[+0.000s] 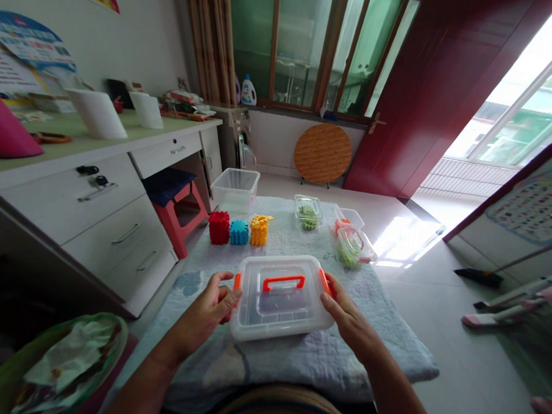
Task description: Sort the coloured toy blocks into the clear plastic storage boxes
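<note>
Gripping a clear box (281, 299) at its orange latches (237, 283), left hand (202, 320) and right hand (351, 323) press fingers (224, 296) against both ends; blocks (238, 230) stand at 11 o'clock.

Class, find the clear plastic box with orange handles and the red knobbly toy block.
Clear plastic box with orange handles (278, 311): head view, lid centre.
Red knobbly toy block (219, 228): head view, front face.

Daylight pours through the window (509, 113) on my right, glaring on the floor tiles (405, 238), while my wide view bends at the edges and falls dim low left.
</note>
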Tool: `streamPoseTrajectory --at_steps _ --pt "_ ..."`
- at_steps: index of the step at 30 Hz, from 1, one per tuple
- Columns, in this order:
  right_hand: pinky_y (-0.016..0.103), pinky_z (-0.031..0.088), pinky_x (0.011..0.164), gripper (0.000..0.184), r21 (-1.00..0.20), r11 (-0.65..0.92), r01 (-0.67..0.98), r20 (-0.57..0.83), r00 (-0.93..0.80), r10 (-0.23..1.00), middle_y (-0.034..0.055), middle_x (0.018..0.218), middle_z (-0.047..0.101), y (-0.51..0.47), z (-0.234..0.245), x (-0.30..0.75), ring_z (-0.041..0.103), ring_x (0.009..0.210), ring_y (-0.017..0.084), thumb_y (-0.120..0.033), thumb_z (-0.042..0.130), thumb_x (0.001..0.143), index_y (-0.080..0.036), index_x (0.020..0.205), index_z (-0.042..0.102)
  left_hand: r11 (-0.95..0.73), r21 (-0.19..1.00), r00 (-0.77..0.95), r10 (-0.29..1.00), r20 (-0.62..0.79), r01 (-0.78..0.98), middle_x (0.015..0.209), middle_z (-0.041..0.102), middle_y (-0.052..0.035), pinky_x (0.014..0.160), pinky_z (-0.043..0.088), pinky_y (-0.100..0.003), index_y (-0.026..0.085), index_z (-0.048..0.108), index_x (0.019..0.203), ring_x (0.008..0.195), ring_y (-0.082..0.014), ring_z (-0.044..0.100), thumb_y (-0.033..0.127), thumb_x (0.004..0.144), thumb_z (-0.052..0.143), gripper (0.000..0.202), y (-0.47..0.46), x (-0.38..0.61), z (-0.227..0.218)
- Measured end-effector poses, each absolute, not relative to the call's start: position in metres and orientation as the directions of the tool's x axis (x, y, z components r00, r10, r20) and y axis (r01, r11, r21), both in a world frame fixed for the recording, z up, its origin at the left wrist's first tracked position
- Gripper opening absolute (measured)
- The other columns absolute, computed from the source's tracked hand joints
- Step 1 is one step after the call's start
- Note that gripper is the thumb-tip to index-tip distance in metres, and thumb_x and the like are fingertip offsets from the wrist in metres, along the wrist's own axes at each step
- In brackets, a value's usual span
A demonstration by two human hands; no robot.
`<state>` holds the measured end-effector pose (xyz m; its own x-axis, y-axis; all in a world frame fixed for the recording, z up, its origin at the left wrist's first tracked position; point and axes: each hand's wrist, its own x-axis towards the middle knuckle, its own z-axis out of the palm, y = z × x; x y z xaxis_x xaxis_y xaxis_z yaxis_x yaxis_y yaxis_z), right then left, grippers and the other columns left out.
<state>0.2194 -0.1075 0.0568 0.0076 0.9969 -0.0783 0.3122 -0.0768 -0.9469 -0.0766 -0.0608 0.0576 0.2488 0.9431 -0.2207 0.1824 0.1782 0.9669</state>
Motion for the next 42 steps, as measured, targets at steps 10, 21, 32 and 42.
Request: streamPoseTrajectory --at_steps 10,21,32,42 --pt "0.022 0.046 0.056 0.043 -0.924 -0.284 -0.256 -0.293 -0.005 0.956 0.0013 0.084 0.068 -0.095 0.045 0.223 0.061 0.065 0.013 -0.052 0.071 0.077 -0.019 0.104 0.064 0.379 0.92 0.347 0.88 -0.325 -0.099 0.082 0.062 -0.0005 0.061 0.043 -0.023 0.018 0.06 0.1 0.066 -0.0117 0.056 0.049 0.08 0.069 0.038 -0.057 -0.083 0.046" --pt "0.028 0.054 0.067 0.035 -0.826 -0.399 -0.397 -0.372 -0.148 0.916 0.0047 0.08 0.074 -0.062 0.04 0.235 0.067 0.068 0.016 -0.045 0.079 0.071 -0.015 0.088 0.073 0.362 0.919 0.294 0.905 -0.306 -0.156 0.075 0.068 -0.0017 0.057 0.045 -0.022 0.015 0.065 0.11 0.066 -0.0145 0.062 0.045 0.078 0.072 0.044 -0.029 -0.074 0.052" --pt "0.028 0.049 0.057 0.039 -0.909 -0.344 -0.234 -0.324 -0.12 0.939 0.0034 0.072 0.068 -0.069 0.031 0.252 0.06 0.061 0.015 -0.054 0.072 0.075 -0.017 0.088 0.071 0.361 0.887 0.334 0.906 -0.261 -0.288 0.095 0.073 -0.0051 0.066 0.051 -0.023 0.017 0.054 0.126 0.075 -0.0156 0.067 0.039 0.08 0.072 0.054 -0.002 -0.057 0.048" --pt "0.031 0.045 0.076 0.016 -0.571 0.286 0.77 0.23 -0.184 0.956 0.0041 0.091 0.065 -0.034 0.114 0.209 0.059 0.083 0.017 -0.03 0.059 0.085 -0.022 0.096 0.066 0.197 0.956 0.24 0.96 -0.143 -0.219 0.086 0.069 -0.0021 0.06 0.046 -0.023 0.015 0.061 0.109 0.065 -0.0127 0.06 0.049 0.074 0.073 0.05 0.021 -0.044 0.047"
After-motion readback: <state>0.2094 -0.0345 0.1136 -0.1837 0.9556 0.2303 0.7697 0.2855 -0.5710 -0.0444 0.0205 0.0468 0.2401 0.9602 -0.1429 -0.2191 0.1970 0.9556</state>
